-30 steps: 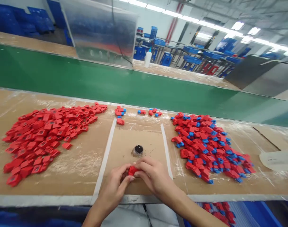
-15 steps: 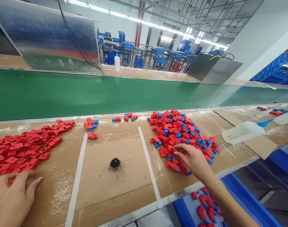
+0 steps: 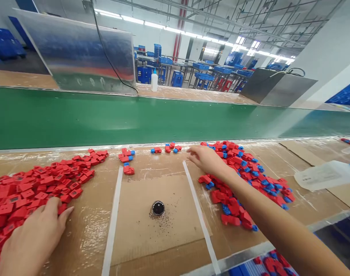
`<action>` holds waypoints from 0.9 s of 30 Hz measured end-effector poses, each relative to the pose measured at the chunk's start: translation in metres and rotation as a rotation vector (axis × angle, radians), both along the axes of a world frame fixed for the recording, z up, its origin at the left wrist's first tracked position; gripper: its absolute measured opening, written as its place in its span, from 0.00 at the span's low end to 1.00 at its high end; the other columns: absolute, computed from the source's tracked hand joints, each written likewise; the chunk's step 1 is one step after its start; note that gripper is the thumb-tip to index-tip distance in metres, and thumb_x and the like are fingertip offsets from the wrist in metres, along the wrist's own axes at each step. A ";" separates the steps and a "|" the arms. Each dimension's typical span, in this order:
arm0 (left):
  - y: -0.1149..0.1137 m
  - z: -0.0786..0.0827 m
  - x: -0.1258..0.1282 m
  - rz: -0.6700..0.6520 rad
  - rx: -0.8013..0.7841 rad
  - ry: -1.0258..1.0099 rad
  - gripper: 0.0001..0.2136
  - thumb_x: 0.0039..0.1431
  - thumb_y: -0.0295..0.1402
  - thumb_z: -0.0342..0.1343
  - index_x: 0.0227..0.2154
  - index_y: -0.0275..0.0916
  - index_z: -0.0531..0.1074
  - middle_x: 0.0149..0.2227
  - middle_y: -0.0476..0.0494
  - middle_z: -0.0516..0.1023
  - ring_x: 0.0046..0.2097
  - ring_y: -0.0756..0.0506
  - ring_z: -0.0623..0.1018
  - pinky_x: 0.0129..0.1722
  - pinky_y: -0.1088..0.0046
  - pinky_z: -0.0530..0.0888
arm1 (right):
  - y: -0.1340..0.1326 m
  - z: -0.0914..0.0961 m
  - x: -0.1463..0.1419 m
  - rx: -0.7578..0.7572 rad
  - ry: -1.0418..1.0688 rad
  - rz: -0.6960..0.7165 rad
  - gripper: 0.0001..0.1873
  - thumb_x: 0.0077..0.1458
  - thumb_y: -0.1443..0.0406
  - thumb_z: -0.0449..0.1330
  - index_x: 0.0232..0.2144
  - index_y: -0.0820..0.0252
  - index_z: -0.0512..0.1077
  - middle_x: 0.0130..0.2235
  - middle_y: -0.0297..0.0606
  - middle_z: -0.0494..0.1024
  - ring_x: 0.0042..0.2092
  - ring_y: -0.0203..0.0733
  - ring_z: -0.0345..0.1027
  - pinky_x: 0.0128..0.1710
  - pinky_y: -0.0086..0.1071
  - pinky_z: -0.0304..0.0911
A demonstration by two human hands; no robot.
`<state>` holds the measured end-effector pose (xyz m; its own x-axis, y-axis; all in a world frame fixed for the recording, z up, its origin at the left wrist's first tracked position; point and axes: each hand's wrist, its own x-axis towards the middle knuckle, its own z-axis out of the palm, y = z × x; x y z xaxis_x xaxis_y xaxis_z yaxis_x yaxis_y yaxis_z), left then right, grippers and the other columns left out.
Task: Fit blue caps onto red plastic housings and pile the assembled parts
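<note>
My left hand (image 3: pixel 33 237) lies palm down on the near edge of a wide pile of red plastic pieces (image 3: pixel 33 184), fingers stretched over them. My right hand (image 3: pixel 206 159) reaches across the far left edge of a pile of red pieces with blue parts (image 3: pixel 249 168). Its fingers are curled together and point toward a small group of red and blue pieces (image 3: pixel 166 148); what they hold, if anything, is hidden. A small black round fixture (image 3: pixel 158 207) sits on a cardboard sheet (image 3: pixel 140 230) between the two hands.
A green conveyor belt (image 3: pixel 163 119) runs along the far side of the bench. A white squeeze bottle (image 3: pixel 321 174) lies at the right. A blue bin with red pieces (image 3: pixel 267 264) sits below the front edge. Another small cluster (image 3: pixel 126 157) lies left of the first group.
Both hands left the centre, where they held a red piece together. The left went to the red pile. The right went into the red and blue pile, then toward its far left edge.
</note>
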<state>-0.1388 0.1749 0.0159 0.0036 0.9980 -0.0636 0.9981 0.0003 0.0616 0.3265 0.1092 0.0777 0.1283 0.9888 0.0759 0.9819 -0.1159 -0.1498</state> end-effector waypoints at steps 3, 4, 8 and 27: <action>-0.014 0.018 0.012 -0.085 -0.027 0.164 0.12 0.65 0.42 0.37 0.36 0.43 0.63 0.35 0.41 0.76 0.32 0.38 0.77 0.29 0.68 0.63 | 0.065 -0.024 -0.017 -0.055 -0.009 0.037 0.13 0.61 0.63 0.57 0.47 0.59 0.72 0.44 0.44 0.78 0.45 0.44 0.71 0.42 0.31 0.61; -0.019 0.020 0.013 -0.108 -0.023 0.141 0.12 0.65 0.41 0.38 0.38 0.42 0.64 0.38 0.38 0.77 0.35 0.37 0.78 0.30 0.68 0.64 | 0.080 -0.032 -0.022 -0.063 -0.012 0.042 0.13 0.62 0.62 0.57 0.48 0.58 0.72 0.45 0.44 0.77 0.45 0.44 0.71 0.41 0.31 0.60; -0.041 0.019 0.009 -0.155 -0.003 -0.206 0.13 0.62 0.44 0.45 0.38 0.41 0.67 0.37 0.40 0.77 0.36 0.39 0.78 0.34 0.67 0.69 | 0.108 -0.054 -0.039 -0.084 -0.038 0.032 0.17 0.61 0.56 0.58 0.48 0.59 0.70 0.46 0.48 0.76 0.44 0.47 0.71 0.39 0.32 0.60; -0.108 0.013 0.066 -0.013 -0.542 -1.569 0.11 0.58 0.42 0.60 0.36 0.42 0.67 0.43 0.44 0.80 0.38 0.47 0.78 0.41 0.71 0.73 | -0.019 -0.026 -0.052 -0.445 -0.100 0.470 0.16 0.40 0.82 0.56 0.23 0.62 0.78 0.32 0.40 0.78 0.34 0.41 0.71 0.35 0.28 0.58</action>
